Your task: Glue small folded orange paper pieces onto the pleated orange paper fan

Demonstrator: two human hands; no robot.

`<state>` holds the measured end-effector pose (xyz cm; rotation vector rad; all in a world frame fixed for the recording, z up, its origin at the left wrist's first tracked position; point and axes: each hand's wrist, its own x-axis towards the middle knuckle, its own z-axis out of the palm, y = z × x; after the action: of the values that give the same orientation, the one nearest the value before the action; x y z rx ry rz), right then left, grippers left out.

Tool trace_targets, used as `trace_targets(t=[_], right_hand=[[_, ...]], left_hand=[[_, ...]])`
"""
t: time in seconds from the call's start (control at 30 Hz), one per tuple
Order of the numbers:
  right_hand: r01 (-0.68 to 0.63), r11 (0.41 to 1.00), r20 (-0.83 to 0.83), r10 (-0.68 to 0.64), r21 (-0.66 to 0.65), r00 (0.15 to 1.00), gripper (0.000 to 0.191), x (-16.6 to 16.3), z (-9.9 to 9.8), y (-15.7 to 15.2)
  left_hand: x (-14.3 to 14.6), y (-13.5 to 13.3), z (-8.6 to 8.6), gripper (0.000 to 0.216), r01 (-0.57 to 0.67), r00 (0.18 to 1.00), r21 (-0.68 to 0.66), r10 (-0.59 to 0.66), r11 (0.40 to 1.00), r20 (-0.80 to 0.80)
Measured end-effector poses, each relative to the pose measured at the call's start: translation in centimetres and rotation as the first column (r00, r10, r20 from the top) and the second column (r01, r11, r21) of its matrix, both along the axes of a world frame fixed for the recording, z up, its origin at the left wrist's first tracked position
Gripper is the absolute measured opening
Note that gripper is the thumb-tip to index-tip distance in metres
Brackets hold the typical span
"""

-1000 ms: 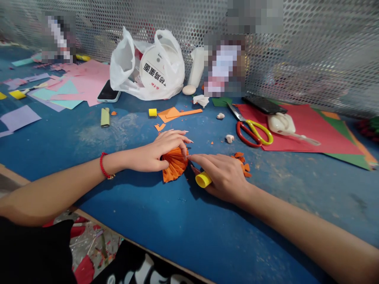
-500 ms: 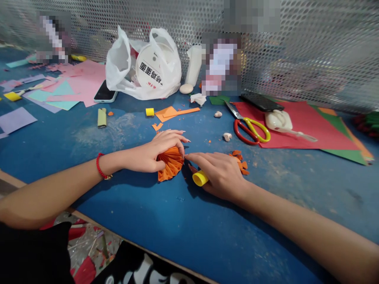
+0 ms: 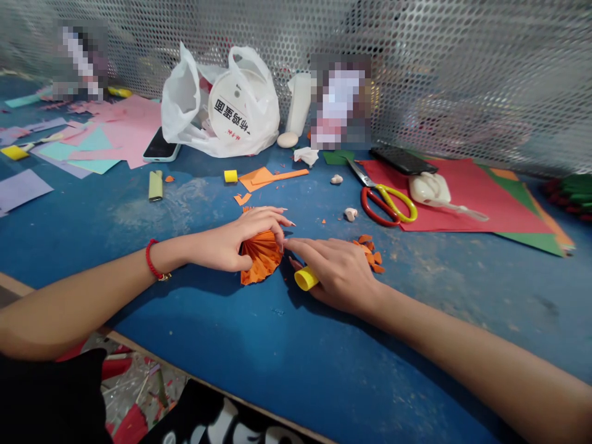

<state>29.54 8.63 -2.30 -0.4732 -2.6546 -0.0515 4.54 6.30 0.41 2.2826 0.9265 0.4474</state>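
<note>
My left hand [image 3: 252, 237] is curled over an orange pleated paper fan [image 3: 263, 262], its thumb on the near folds and its fingertips at the right edge. Part of the fan is hidden beneath the palm. My right hand [image 3: 340, 271] is closed round a yellow glue stick [image 3: 306, 279], whose round hollow end points left. The right index fingertip reaches the right edge of the fan, close to the left fingertips. Several small orange paper pieces [image 3: 370, 253] lie just behind the right hand.
Scissors [image 3: 388, 200] rest partly on red paper [image 3: 481, 197] at the right. Orange scraps [image 3: 263, 179], a yellow cap [image 3: 230, 176] and a lighter [image 3: 156, 186] lie beyond the hands. A white plastic bag [image 3: 185, 105] stands behind, near a phone [image 3: 161, 148].
The whole view shifts slightly left. Both hands keep nearly the same pose at the orange fan, and the glue stick stays in the right hand.
</note>
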Motion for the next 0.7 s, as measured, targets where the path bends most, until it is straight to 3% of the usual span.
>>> trace_targets(t=[0.23,0.43,0.7], right_hand=[[0.002,1.000,0.017,-0.002,0.013,1.000,0.040,0.03,0.13,-0.13],[0.028,0.999,0.040,-0.029,0.031,0.999,0.046,0.02,0.10,-0.05],[0.061,0.998,0.001,-0.061,0.005,0.998,0.049,-0.01,0.04,-0.16]], left_hand=[[-0.20,0.20,0.35,0.054,0.075,0.995,-0.019,-0.074,0.997,0.063],[-0.40,0.40,0.46,0.057,0.128,0.981,-0.113,-0.109,0.985,0.159],[0.07,-0.11,0.78,0.052,0.094,0.972,-0.157,-0.056,0.983,0.229]])
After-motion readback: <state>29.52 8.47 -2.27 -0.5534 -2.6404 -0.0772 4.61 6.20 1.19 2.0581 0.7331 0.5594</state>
